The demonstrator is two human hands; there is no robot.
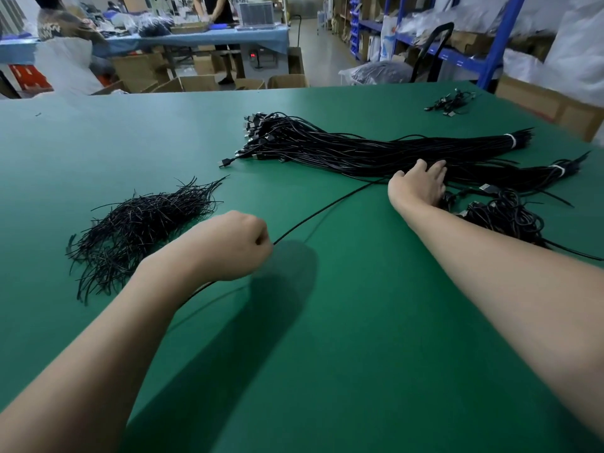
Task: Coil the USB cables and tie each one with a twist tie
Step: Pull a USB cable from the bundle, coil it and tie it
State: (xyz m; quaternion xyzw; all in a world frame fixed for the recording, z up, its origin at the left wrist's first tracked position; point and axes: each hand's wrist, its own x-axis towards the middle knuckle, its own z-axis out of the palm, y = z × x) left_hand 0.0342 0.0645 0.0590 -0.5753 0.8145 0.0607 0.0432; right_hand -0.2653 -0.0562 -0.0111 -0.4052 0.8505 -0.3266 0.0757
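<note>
I see a green tabletop (98,142); a long bundle of black USB cables (359,148) lies far right, twist ties (140,227) piled left. My right grip (420,186) rests flat-fingered on the bundle; my left grip (238,245) clenches one single cable (327,207)

The work surface was a wide green table (98,152). Beyond its far edge, open cardboard boxes (196,82) stood on the floor near a blue table (228,35). A person (217,11) stood behind that table. On the right, blue shelves (503,37) held white plastic bags (575,44).
</note>
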